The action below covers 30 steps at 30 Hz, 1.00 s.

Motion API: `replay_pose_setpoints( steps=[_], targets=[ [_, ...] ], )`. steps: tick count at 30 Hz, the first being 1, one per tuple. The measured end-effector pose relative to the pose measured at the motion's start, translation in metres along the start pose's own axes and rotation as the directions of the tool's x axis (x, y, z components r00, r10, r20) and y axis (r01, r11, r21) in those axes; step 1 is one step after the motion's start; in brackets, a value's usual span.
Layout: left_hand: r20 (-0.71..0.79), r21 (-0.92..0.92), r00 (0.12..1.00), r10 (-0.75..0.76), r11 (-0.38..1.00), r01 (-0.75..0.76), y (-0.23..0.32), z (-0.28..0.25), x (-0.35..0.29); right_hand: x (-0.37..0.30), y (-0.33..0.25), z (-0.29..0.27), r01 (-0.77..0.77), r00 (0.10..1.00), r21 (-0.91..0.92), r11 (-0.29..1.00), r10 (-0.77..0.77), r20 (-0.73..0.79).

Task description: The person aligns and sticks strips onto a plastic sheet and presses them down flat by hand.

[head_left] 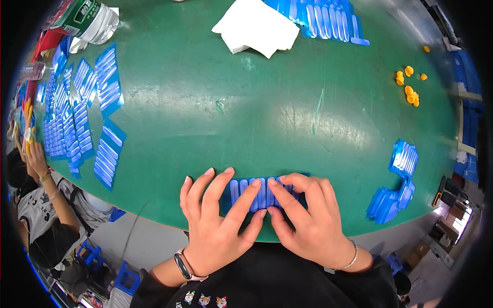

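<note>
A blue film sheet with a row of long, rounded strips (262, 197) lies at the table's near edge, in front of my body. My left hand (218, 226) holds it from the left, its index fingertip on the strips' far ends and its thumb at their near ends. The other left fingers are spread over the table and the sheet's left side. From the right, my right hand (308, 220) grips the same sheet with index finger and thumb close to the left ones. Its remaining fingers are bent over the sheet's right part, hiding some strips.
Several similar blue sheets (108, 154) are spread at the left, and more (328, 20) at the far side by white paper (257, 25). Blue pieces (385, 205) and small yellow pieces (409, 95) lie right. A plastic jar (87, 20) stands far left; a co-worker's hand (37, 159) is below it.
</note>
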<state>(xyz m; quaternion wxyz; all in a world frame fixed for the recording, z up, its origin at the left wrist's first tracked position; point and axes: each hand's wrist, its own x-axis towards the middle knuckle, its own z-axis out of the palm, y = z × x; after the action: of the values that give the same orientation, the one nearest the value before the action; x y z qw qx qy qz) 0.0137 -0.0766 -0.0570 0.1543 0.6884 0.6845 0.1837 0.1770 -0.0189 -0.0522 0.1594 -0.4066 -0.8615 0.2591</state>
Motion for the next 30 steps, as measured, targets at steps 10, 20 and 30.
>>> replay_pose_setpoints(
  steps=[10, 20, 30],
  targets=[
    [0.019, -0.04, 1.0, -0.022, 0.999, 0.023, 0.003, 0.0, 0.003, 0.003, -0.003, -0.002, -0.075, 0.997, 0.06, 0.995, 0.075, 0.006],
    [0.071, -0.027, 0.997, 0.023, 0.999, -0.021, -0.004, -0.003, 0.002, 0.003, -0.003, -0.002, -0.085, 0.996, 0.068, 0.994, 0.085, 0.007],
    [0.002, -0.094, 1.0, -0.018, 0.995, 0.018, -0.012, -0.004, -0.001, 0.007, -0.005, 0.006, -0.078, 0.995, 0.051, 0.996, 0.08, -0.057]
  ],
)
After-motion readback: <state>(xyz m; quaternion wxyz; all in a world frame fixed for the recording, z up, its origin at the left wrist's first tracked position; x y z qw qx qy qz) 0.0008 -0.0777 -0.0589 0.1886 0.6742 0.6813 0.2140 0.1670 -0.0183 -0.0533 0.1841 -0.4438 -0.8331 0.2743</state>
